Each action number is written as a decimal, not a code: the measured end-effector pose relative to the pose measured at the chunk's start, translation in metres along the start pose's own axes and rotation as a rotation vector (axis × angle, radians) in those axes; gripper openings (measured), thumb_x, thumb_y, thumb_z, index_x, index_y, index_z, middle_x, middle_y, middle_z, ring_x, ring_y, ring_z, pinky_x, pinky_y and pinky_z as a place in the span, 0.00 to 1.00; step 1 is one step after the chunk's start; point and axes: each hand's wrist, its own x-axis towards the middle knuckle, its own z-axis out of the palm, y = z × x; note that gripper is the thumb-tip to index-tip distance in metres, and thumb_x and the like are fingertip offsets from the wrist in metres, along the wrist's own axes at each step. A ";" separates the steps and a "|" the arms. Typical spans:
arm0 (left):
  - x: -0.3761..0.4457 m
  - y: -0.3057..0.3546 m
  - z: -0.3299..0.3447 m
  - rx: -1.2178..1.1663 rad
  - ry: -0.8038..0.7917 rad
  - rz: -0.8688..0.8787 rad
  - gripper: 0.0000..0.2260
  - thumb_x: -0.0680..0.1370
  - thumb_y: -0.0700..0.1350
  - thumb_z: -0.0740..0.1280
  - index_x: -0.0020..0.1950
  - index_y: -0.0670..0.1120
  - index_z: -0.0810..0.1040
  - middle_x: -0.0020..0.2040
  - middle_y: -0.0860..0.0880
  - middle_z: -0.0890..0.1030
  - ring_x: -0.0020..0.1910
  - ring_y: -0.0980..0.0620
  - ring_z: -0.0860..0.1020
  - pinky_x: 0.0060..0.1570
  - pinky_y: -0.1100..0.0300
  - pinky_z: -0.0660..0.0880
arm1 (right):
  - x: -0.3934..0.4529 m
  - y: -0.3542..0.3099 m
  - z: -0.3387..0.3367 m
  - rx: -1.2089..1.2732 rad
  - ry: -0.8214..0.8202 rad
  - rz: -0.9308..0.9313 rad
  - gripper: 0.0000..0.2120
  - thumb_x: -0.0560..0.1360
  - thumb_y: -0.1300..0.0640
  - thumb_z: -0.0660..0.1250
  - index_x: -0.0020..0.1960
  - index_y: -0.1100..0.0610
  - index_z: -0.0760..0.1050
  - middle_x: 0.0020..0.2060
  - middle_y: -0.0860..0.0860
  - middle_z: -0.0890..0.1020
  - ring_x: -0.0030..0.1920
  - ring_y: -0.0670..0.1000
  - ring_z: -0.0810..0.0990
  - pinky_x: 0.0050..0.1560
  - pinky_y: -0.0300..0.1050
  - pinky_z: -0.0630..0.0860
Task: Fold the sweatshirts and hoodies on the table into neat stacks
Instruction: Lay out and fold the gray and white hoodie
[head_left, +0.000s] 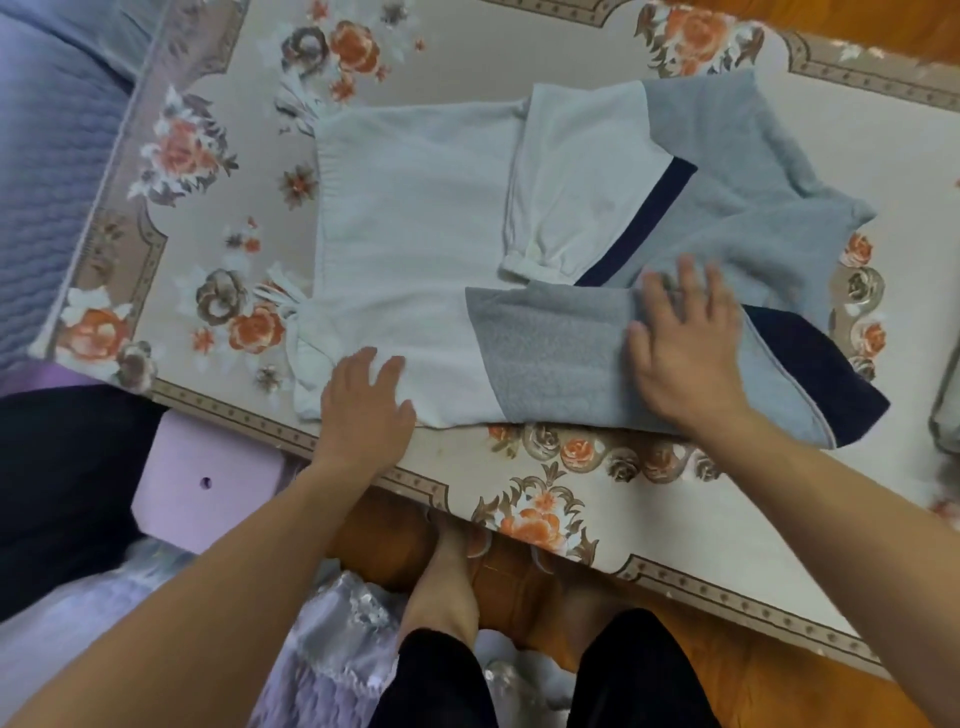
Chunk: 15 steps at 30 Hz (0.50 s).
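A white, grey and navy sweatshirt (415, 208) lies flat on the floral table (545, 499), hem to the left. Both sleeves are folded in across the body. My left hand (363, 405) rests flat, fingers straight, on the white lower corner near the table's front edge. My right hand (685, 343) presses flat with spread fingers on the grey folded sleeve (550, 348) at the shoulder end.
Another grey garment (948, 405) shows at the right edge of the table. A lilac stool (208, 483) and dark cloth stand left below the table. A blue quilted bed (47, 156) lies at far left. My foot (441, 587) is under the table's edge.
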 end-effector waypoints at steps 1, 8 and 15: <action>-0.001 -0.006 -0.006 -0.036 0.082 -0.028 0.22 0.79 0.46 0.67 0.73 0.44 0.73 0.71 0.37 0.69 0.70 0.35 0.66 0.69 0.40 0.66 | 0.001 -0.015 0.000 0.005 -0.021 -0.076 0.28 0.83 0.45 0.53 0.80 0.51 0.57 0.81 0.59 0.53 0.80 0.64 0.47 0.78 0.66 0.47; 0.033 -0.051 -0.006 -0.012 0.011 -0.088 0.31 0.83 0.58 0.58 0.83 0.52 0.54 0.82 0.39 0.52 0.80 0.34 0.51 0.77 0.39 0.53 | 0.012 -0.007 0.022 -0.156 -0.211 -0.115 0.31 0.82 0.38 0.42 0.82 0.47 0.52 0.82 0.54 0.52 0.81 0.61 0.46 0.79 0.62 0.42; 0.054 -0.055 -0.008 0.246 -0.084 0.005 0.31 0.82 0.61 0.57 0.83 0.58 0.51 0.84 0.45 0.47 0.80 0.32 0.49 0.76 0.39 0.41 | 0.016 -0.016 0.024 -0.203 -0.166 -0.087 0.28 0.83 0.39 0.47 0.80 0.49 0.60 0.79 0.55 0.60 0.79 0.61 0.54 0.78 0.60 0.46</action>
